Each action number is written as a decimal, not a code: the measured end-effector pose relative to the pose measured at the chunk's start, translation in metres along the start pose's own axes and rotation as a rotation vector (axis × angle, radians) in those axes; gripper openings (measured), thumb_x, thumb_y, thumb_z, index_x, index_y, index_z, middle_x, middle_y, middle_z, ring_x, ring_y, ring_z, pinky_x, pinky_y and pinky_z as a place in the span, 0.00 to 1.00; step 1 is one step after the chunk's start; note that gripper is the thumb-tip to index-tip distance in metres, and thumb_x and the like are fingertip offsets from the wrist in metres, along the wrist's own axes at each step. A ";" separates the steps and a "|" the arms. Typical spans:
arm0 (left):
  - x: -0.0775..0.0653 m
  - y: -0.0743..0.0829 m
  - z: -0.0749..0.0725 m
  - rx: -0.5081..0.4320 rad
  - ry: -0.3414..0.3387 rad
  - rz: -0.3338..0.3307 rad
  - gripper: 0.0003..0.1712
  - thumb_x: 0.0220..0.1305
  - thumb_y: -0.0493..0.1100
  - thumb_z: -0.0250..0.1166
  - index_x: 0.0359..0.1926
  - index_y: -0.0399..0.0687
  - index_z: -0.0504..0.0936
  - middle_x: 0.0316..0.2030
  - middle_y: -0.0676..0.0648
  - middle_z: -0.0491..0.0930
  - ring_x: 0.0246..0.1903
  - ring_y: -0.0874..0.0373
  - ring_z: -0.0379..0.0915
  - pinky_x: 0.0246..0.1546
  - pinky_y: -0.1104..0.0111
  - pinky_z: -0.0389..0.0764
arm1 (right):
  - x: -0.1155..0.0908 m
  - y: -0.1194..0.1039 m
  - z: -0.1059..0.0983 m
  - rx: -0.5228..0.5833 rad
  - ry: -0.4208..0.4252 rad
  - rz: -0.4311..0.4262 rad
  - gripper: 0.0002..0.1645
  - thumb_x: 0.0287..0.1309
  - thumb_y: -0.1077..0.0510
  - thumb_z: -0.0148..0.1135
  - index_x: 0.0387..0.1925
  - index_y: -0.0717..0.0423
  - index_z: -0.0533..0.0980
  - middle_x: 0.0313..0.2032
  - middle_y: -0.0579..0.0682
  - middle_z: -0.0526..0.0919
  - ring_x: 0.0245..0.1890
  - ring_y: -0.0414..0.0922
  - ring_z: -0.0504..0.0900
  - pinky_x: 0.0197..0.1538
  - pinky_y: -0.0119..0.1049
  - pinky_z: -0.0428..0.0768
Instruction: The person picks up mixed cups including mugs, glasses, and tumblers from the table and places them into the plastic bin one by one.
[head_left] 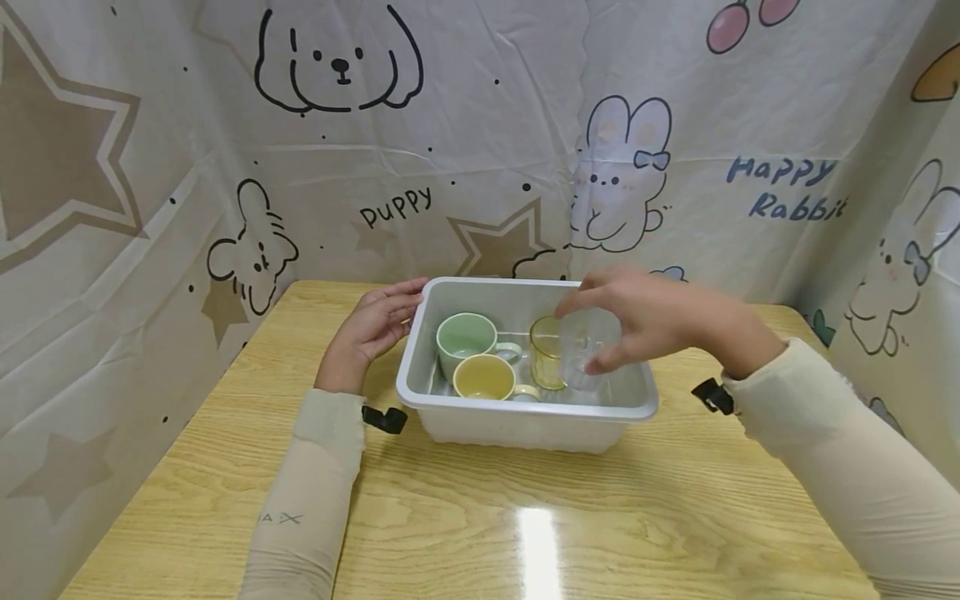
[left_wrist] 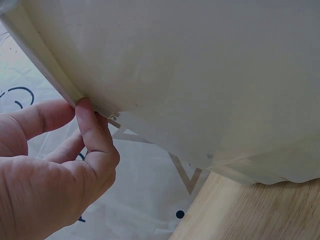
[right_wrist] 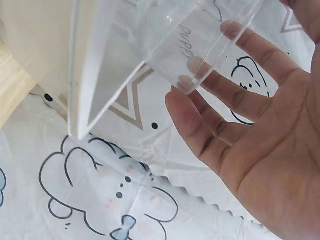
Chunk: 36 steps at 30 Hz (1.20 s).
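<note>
A grey-white plastic basin [head_left: 517, 427] stands on the table. My left hand [head_left: 378, 322] pinches its rim at the left side, thumb and fingertips on the edge in the left wrist view. Over the basin's right part, my right hand [head_left: 654, 315] holds a clear cup [head_left: 579, 354], fingers along its far side and thumb nearer me. In the right wrist view, fingertips [right_wrist: 197, 67] show through the see-through wall. Beside that cup is an amber ribbed glass [head_left: 544, 358]. A green mug [head_left: 459, 337] and a yellow mug [head_left: 483, 382] sit at the basin's left, handles to the right.
The wood-grain table [head_left: 480, 517] carries the basin near its far edge. Behind it and at both sides hangs a pale curtain [head_left: 480, 108] printed with cartoon animals and stars. Black straps [head_left: 384, 419] show at both sleeve cuffs.
</note>
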<state>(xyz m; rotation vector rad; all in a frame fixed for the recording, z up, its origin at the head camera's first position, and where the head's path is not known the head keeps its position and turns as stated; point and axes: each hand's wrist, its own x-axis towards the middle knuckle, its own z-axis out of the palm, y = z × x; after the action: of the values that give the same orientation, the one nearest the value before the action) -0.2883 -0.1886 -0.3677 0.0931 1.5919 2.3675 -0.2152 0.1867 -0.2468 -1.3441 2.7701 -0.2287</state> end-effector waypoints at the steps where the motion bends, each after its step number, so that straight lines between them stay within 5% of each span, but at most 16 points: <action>1: 0.000 0.000 0.000 0.000 0.000 0.001 0.27 0.75 0.30 0.57 0.73 0.33 0.67 0.54 0.46 0.80 0.46 0.58 0.80 0.45 0.68 0.83 | 0.000 -0.001 0.001 0.008 -0.006 0.003 0.38 0.47 0.40 0.79 0.62 0.42 0.79 0.53 0.52 0.80 0.53 0.52 0.78 0.56 0.54 0.78; 36: 0.000 0.000 -0.001 -0.018 -0.009 0.003 0.24 0.75 0.30 0.56 0.70 0.34 0.71 0.53 0.46 0.81 0.45 0.58 0.81 0.45 0.68 0.84 | 0.008 -0.006 0.026 0.063 -0.110 0.020 0.39 0.45 0.41 0.82 0.61 0.40 0.80 0.57 0.49 0.79 0.58 0.51 0.76 0.58 0.54 0.77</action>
<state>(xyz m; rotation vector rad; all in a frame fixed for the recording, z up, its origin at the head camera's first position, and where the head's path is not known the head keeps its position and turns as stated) -0.2882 -0.1894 -0.3678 0.1020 1.5672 2.3797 -0.2121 0.1738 -0.2712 -1.2739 2.6622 -0.2314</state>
